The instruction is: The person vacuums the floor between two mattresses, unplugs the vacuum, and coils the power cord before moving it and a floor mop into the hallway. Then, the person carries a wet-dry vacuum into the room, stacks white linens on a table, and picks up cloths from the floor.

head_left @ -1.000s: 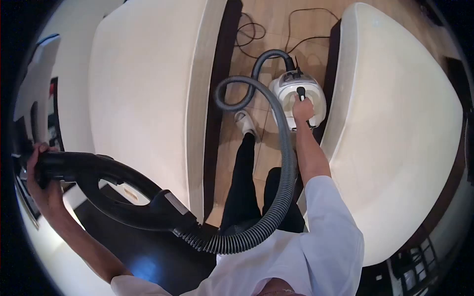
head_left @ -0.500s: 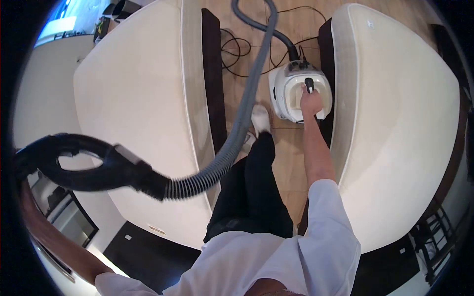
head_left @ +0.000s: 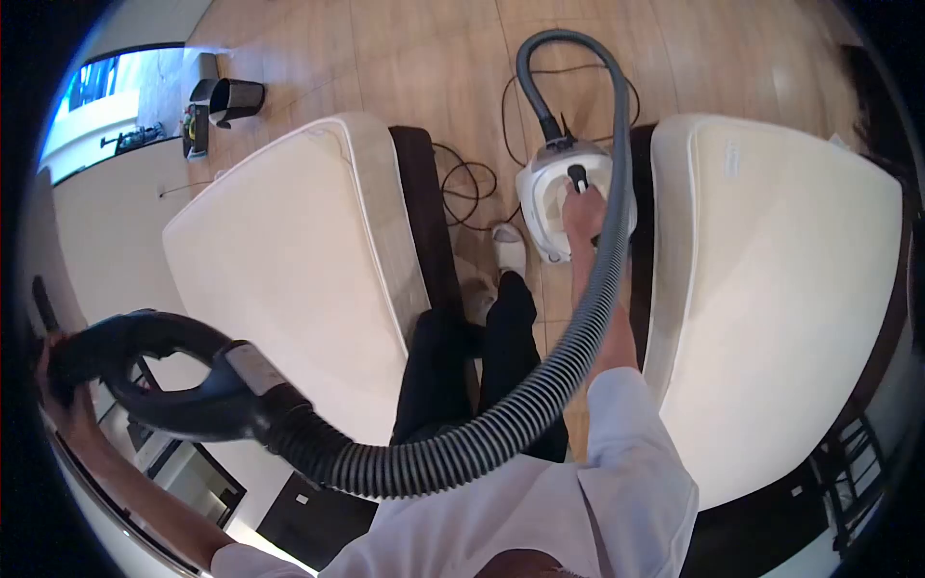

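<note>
At the far left my left hand (head_left: 69,400) is closed around the end of a black vacuum hose handle (head_left: 193,419), held up above the left mattress. From the handle, a grey ribbed hose (head_left: 434,469) sweeps across my front and over my right forearm, then curves back to a white canister vacuum cleaner (head_left: 536,214). My right hand (head_left: 584,212) grips the carrying handle on top of the vacuum cleaner. Part of the vacuum cleaner is hidden behind the hose and my arm.
Bare cream mattresses on dark bases stand on both sides, the left mattress (head_left: 279,250) and the right mattress (head_left: 790,289). A black cord (head_left: 469,197) lies looped on the wood floor (head_left: 414,58). A dark bin (head_left: 236,99) is at the upper left.
The hose has swung right and now crosses my right forearm. The vacuum cleaner stays in my right hand's grip. The view has shifted, showing more floor ahead.
</note>
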Available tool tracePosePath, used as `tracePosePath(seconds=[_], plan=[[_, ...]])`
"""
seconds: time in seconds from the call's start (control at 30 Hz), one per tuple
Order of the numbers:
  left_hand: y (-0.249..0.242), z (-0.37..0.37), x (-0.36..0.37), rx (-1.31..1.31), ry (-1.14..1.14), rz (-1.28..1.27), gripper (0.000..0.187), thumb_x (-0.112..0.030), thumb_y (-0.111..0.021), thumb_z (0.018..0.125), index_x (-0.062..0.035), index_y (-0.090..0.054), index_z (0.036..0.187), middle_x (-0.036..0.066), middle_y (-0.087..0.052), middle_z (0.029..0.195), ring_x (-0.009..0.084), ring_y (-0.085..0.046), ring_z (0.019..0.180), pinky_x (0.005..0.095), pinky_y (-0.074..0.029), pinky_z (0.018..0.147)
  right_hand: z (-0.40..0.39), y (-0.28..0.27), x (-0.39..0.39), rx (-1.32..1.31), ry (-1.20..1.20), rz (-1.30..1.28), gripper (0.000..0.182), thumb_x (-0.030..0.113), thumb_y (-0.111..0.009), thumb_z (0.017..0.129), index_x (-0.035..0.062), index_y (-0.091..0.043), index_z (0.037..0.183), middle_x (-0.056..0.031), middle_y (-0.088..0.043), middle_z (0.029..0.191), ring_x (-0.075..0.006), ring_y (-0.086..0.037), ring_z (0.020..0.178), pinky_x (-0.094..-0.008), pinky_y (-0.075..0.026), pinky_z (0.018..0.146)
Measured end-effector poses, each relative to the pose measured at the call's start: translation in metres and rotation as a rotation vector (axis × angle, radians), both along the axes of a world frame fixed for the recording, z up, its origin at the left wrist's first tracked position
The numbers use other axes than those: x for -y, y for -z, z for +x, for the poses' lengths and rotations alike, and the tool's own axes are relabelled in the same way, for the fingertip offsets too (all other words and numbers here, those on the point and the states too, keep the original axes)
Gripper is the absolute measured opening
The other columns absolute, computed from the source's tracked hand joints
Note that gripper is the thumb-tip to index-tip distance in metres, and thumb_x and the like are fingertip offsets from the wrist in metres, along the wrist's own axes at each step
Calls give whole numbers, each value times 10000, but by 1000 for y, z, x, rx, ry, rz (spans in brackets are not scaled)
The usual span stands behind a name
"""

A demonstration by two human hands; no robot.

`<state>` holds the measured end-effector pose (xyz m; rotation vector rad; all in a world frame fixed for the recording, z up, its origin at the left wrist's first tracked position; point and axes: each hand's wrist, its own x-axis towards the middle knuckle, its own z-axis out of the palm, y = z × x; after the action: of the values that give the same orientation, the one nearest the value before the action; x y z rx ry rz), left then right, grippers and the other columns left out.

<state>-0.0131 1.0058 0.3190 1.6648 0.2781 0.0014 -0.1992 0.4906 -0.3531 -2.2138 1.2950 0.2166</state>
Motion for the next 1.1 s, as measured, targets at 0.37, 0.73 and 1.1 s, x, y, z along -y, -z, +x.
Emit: tracePosePath(seconds=[0.37, 0.73, 1.1], plan=[[166, 146, 41, 107, 258, 553, 218, -40, -627, 864, 20, -582, 1068, 109, -629, 964, 252, -597, 961, 368, -485, 932, -58, -17, -3, -199, 94, 98, 360, 428, -670, 825, 84, -717, 922, -155, -699, 762, -370, -688, 779, -454, -524, 689], [239, 370, 38, -159, 336, 488, 130, -73, -571, 935, 7, -605, 1032, 125, -642, 956, 239, -615, 964, 402, -494, 934, -212, 58, 12, 98, 1534, 768, 552, 457, -505, 979, 52, -495, 1354, -115, -611, 1213, -240, -572, 1136, -424, -488, 903], [251, 405, 79, 278, 941, 1474, 324, 7, -589, 912, -3, -554, 1234, 130, -620, 1161, 257, -593, 1098, 393, -448, 1047, -197, 184, -12, 1068, 1503, 1203, 477, 328, -522, 983, 46, -505, 1367, -107, -641, 1138, -184, -597, 1064, -368, -514, 863]])
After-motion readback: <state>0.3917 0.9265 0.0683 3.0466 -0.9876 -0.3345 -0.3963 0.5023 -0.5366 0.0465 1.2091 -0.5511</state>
